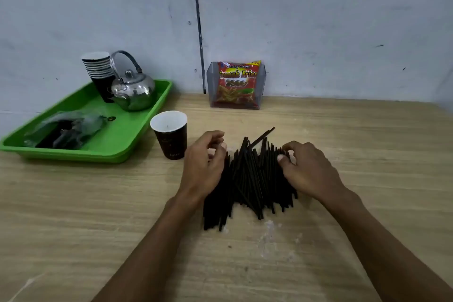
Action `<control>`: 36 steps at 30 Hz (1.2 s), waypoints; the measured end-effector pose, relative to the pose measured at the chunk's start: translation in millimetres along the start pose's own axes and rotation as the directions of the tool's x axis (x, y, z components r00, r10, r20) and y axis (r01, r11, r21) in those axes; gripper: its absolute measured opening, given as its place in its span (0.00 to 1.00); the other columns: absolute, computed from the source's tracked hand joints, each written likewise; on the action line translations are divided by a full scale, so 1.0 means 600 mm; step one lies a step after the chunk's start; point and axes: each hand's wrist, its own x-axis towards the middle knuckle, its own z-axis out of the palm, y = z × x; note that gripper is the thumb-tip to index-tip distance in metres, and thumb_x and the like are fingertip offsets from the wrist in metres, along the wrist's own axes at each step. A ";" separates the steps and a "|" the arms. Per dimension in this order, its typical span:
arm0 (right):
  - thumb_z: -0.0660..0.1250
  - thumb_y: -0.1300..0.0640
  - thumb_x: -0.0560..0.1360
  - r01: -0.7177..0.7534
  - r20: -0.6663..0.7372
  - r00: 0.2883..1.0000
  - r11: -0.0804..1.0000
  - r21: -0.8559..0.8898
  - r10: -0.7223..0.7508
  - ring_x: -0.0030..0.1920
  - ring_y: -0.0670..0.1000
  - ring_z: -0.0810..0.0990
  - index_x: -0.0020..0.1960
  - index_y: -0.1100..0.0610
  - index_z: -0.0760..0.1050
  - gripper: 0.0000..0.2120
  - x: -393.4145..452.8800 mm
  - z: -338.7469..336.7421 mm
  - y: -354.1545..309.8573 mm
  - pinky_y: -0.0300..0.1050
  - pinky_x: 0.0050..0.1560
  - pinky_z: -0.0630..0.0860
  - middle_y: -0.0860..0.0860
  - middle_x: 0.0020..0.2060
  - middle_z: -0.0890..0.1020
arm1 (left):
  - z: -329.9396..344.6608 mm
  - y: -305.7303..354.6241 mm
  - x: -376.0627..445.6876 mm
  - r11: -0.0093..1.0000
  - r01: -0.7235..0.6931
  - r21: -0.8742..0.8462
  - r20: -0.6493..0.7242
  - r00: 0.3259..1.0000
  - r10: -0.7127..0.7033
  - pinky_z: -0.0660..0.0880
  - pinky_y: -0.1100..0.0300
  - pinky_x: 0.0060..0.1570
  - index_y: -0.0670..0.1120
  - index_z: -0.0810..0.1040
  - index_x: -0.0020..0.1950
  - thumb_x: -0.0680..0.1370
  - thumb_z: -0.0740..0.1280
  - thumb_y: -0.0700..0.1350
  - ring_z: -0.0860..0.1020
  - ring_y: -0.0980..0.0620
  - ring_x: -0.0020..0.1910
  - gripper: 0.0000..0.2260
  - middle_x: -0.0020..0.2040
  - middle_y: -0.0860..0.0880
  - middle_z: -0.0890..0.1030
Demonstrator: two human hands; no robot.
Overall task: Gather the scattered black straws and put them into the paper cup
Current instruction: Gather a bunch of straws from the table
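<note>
A scuffed pale wall with a dark cable running down it is backing a wood-grain counter (343, 130), and on that counter the pile of black straws (250, 179) is lying between the two hands. The left hand (204, 167) is pressing against the pile's left edge with fingers curled and the grip half closed, holding nothing I can make out; the right hand (308, 169) is doing the same on the right edge, its thumb touching the straws. The paper cup (170, 133) is standing upright and looking empty, just beyond and to the left of the left grip. The straws are crossing at odd angles and one is sticking out beyond the right grip, so squeezing them now is likely sending some rolling out or leaving a ragged bundle that is catching on the rim. The cup is light and near the left wrist, so a sideways sweep is likely tipping it. A red snack bag (236, 83) in a clear holder (210, 86), farther beyond the grips, is reading "French Fries" and "2000"; the cup's small lower print seems to read "latte". Far left, a green tray (127, 135) is carrying a kettle (133, 91) and stacked cups (99, 68).
</note>
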 end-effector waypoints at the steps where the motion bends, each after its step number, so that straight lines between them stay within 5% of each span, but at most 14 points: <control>1: 0.57 0.45 0.80 -0.020 0.005 1.000 0.999 -0.034 0.020 0.64 0.59 0.73 0.69 0.53 0.70 0.21 0.003 0.003 0.001 0.54 0.56 0.73 0.57 0.63 0.75 | 0.000 -0.001 0.002 0.999 0.006 -0.032 -0.056 0.998 -0.008 0.74 0.72 0.43 0.45 0.79 0.59 0.79 0.65 0.39 0.79 0.62 0.48 0.10 0.49 0.54 0.82; 4: 0.52 0.42 0.81 -0.070 0.016 0.997 0.994 -0.081 0.072 0.68 0.61 0.67 0.72 0.54 0.65 0.24 0.010 0.011 -0.004 0.56 0.60 0.68 0.59 0.67 0.71 | 0.002 -0.006 0.009 0.998 0.028 -0.059 -0.157 0.987 -0.037 0.77 0.68 0.43 0.47 0.80 0.57 0.79 0.65 0.40 0.81 0.58 0.48 0.08 0.47 0.55 0.82; 11: 0.51 0.37 0.79 -0.090 -0.044 0.995 0.986 -0.139 0.084 0.68 0.60 0.66 0.71 0.55 0.64 0.29 0.011 0.040 -0.037 0.55 0.55 0.70 0.59 0.66 0.70 | 0.006 -0.014 0.010 0.997 0.058 -0.043 -0.135 0.989 -0.064 0.81 0.59 0.43 0.45 0.80 0.56 0.80 0.64 0.41 0.82 0.51 0.46 0.07 0.47 0.52 0.82; 15: 0.56 0.34 0.77 -0.141 -0.078 0.988 0.978 -0.155 0.130 0.67 0.61 0.67 0.69 0.56 0.65 0.31 0.028 0.050 -0.038 0.52 0.48 0.67 0.59 0.65 0.70 | 0.005 -0.013 0.010 0.999 0.046 -0.026 -0.160 0.986 -0.050 0.80 0.62 0.41 0.44 0.80 0.55 0.79 0.65 0.40 0.82 0.53 0.44 0.07 0.45 0.53 0.82; 23: 0.72 0.41 0.71 -0.179 0.043 0.983 0.984 0.004 0.179 0.58 0.58 0.76 0.65 0.54 0.70 0.29 0.069 0.019 -0.020 0.48 0.49 0.71 0.56 0.59 0.77 | 0.003 -0.016 0.012 0.999 0.036 -0.009 -0.168 0.985 -0.037 0.79 0.65 0.40 0.45 0.80 0.54 0.79 0.66 0.40 0.82 0.53 0.43 0.06 0.45 0.53 0.82; 30: 0.75 0.51 0.70 -0.197 0.024 0.980 0.969 0.147 0.196 0.61 0.58 0.76 0.71 0.55 0.68 0.32 0.067 0.009 -0.005 0.51 0.59 0.76 0.58 0.63 0.75 | 0.007 -0.018 0.012 0.999 0.035 0.006 -0.150 0.988 -0.033 0.81 0.59 0.40 0.45 0.81 0.53 0.78 0.66 0.38 0.83 0.52 0.40 0.06 0.43 0.54 0.82; 36: 0.74 0.44 0.70 -0.207 0.008 0.978 0.978 -0.023 0.207 0.60 0.59 0.75 0.66 0.57 0.68 0.31 0.049 0.009 -0.006 0.49 0.51 0.71 0.57 0.62 0.74 | 0.006 -0.017 0.009 0.999 0.030 0.016 -0.160 0.987 -0.027 0.81 0.59 0.40 0.47 0.80 0.52 0.78 0.67 0.38 0.83 0.53 0.39 0.07 0.42 0.55 0.82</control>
